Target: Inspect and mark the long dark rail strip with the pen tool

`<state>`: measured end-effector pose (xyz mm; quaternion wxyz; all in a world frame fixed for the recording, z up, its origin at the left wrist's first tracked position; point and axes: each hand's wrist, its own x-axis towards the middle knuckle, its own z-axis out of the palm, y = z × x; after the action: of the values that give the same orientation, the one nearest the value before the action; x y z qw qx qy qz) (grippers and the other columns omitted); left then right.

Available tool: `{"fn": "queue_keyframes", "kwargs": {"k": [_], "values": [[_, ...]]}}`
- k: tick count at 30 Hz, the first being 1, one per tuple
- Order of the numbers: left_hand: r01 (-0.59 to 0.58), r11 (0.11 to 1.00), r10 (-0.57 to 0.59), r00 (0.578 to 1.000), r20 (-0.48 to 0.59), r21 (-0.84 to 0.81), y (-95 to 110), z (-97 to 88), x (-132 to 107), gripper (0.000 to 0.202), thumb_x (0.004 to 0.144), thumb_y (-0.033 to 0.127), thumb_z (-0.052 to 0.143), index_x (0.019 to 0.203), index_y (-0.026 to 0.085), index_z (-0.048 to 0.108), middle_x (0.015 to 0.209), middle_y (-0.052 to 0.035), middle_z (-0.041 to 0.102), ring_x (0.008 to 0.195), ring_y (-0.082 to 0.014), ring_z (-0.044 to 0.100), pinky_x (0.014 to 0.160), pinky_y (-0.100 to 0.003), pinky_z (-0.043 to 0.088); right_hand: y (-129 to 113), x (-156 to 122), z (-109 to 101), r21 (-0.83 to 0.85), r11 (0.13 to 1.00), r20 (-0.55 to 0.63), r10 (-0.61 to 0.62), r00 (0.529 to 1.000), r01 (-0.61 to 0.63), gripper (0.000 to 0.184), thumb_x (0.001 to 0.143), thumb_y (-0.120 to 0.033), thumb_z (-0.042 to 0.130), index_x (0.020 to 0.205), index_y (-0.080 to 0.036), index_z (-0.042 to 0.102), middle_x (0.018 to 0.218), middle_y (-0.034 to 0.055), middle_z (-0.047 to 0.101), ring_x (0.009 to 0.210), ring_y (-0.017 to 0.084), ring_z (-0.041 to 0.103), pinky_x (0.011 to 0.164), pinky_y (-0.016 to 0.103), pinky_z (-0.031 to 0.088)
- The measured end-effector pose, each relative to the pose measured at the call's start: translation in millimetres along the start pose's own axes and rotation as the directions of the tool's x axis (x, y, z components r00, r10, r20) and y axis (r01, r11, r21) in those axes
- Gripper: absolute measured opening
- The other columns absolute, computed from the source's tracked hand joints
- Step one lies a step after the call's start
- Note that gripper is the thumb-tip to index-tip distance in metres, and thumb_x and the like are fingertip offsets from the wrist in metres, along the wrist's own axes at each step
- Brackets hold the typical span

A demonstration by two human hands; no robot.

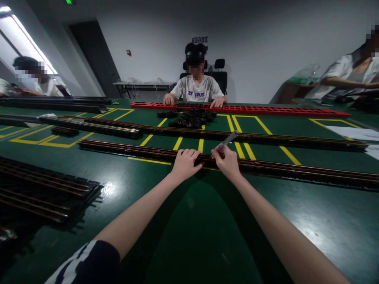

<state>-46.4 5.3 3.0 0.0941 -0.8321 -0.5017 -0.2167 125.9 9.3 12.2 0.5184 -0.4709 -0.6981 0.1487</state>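
A long black rail (275,167) with copper-coloured strips lies across the green table in front of me. My left hand (187,164) is closed over it, fingers on the far side and thumb pointing right along the near side. Just to the right, my right hand (227,161) pinches a slim pen-like tool (228,140) with a translucent upper end. The tool slants up to the right, and its lower tip is hidden by my fingers near the rail. Its exact kind cannot be made out.
Beyond lies a second long rail (260,138). Stacked black rails (38,189) sit at left. Across the green table (195,236), a person (197,86) has both hands at a red slotted bar (266,110) behind a dark pile (192,118). Other people sit left and right.
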Motion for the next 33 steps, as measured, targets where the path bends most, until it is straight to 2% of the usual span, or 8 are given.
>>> {"fn": "queue_keyframes", "kwargs": {"k": [10, 33], "values": [[0.007, 0.998, -0.006, 1.0, -0.008, 0.056, 1.9, 1.2, 0.4, 0.037, 0.088, 0.043, 0.047, 0.113, 0.017, 0.058, 0.11, -0.0083, 0.065, 0.101, -0.025, 0.056, 0.088, -0.041, 0.039, 0.2, -0.8, 1.5, 0.016, 1.0, -0.01, 0.019, 1.0, -0.019, 0.014, 0.081, -0.033, 0.054, 0.073, -0.022, 0.052, 0.06, 0.0037, 0.066, 0.058, 0.022, 0.066, 0.059, 0.033, 0.05], [0.028, 0.997, -0.026, 0.999, -0.026, 0.075, 6.2, 2.6, 0.2, 0.035, 0.087, 0.04, 0.048, 0.11, 0.017, 0.059, 0.109, -0.0087, 0.066, 0.102, -0.0252, 0.056, 0.09, -0.042, 0.038, -2.8, -0.9, 0.4, 0.023, 0.998, -0.013, 0.052, 0.999, -0.052, 0.015, 0.082, -0.035, 0.052, 0.074, -0.021, 0.052, 0.061, 0.0043, 0.066, 0.059, 0.021, 0.065, 0.062, 0.032, 0.049]]}}
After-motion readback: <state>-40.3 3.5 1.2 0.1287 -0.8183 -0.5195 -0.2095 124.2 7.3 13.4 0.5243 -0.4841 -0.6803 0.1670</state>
